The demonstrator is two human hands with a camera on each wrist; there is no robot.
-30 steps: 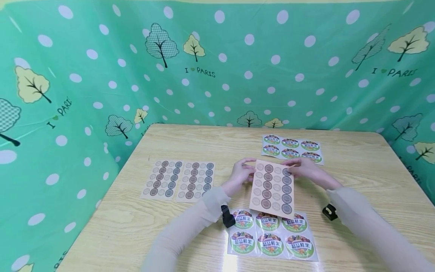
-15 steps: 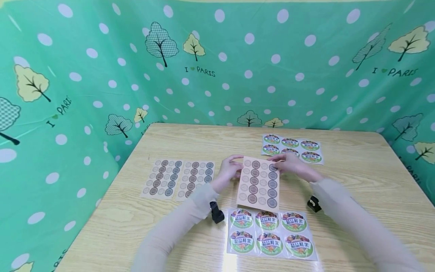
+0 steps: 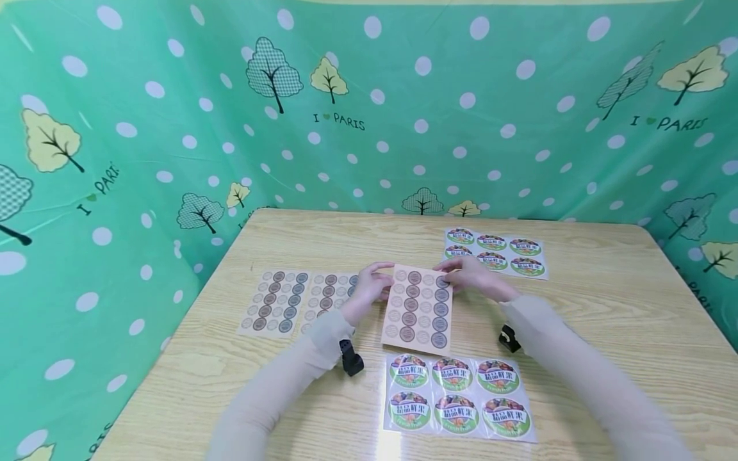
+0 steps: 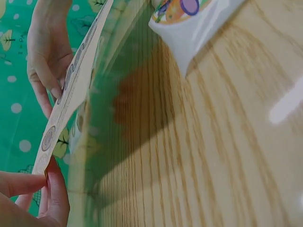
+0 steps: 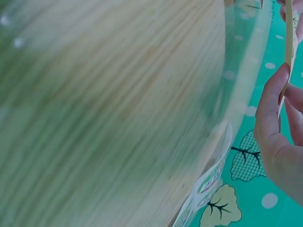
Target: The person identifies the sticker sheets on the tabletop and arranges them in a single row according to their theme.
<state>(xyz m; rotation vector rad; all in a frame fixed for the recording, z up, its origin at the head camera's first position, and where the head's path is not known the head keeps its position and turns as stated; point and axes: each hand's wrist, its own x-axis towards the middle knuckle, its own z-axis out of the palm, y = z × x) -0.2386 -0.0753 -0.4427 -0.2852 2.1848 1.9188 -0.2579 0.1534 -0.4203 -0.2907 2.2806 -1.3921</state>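
Observation:
Between both hands hangs a beige sticker sheet (image 3: 418, 310) printed with columns of round brown, grey and pale labels, tilted above the table. My left hand (image 3: 369, 288) pinches its upper left edge; in the left wrist view, thumb and fingers of that left hand (image 4: 40, 196) meet across the sheet's edge. At the upper right corner my right hand (image 3: 469, 276) pinches the sheet, its thumb on the printed face. The right wrist view shows the right hand (image 5: 281, 127) gripping the sheet (image 5: 289, 47) edge-on.
Two similar beige sheets lie side by side on the left, the left one (image 3: 272, 304) and the right one (image 3: 328, 298), partly covered by my left arm. Fruit-label sheets lie in front (image 3: 458, 397) and at the back right (image 3: 524, 256). A patterned green cloth (image 3: 380, 128) hangs behind the wooden table (image 3: 605, 301).
Both hands have carried the held sticker sheet leftward and slightly away from me, off the front fruit-label sheet it overlapped earlier. The sheets on the table stay where they were.

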